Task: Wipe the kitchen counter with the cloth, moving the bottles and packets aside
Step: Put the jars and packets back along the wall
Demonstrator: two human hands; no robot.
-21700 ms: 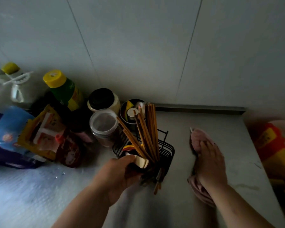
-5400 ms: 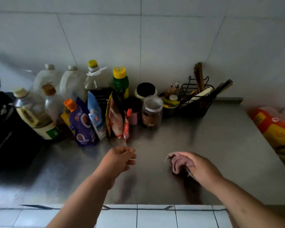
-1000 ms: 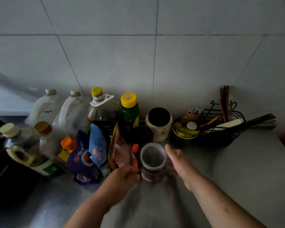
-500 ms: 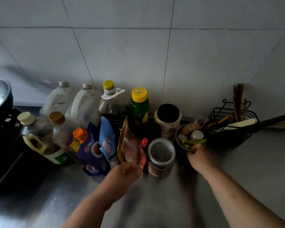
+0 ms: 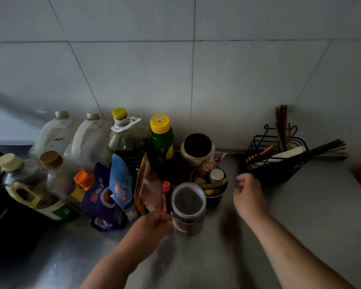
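My left hand point(image 5: 154, 223) curls at the lower edge of a red-orange packet point(image 5: 149, 184) and seems to pinch it, right beside a dark jar with a clear lid point(image 5: 188, 207). My right hand point(image 5: 248, 197) hovers over the steel counter point(image 5: 300, 215) with loosely curled fingers and holds nothing. It is between a small bowl of odds and ends point(image 5: 214, 185) and a black wire rack point(image 5: 277, 161). A blue packet point(image 5: 121, 180) and a purple pouch point(image 5: 102, 199) stand left of the red-orange packet. No cloth is in view.
Along the tiled wall stand two white jugs point(image 5: 56, 134), an oil bottle with a yellow cap point(image 5: 127, 136), a green bottle point(image 5: 162, 136) and a black-lidded jar point(image 5: 197, 148). More bottles point(image 5: 50, 176) stand at the left, by a dark stove edge.
My right hand has left the small bowl and drawn back to the right, toward the wire rack. My left hand has stayed at the foot of the red-orange packet.
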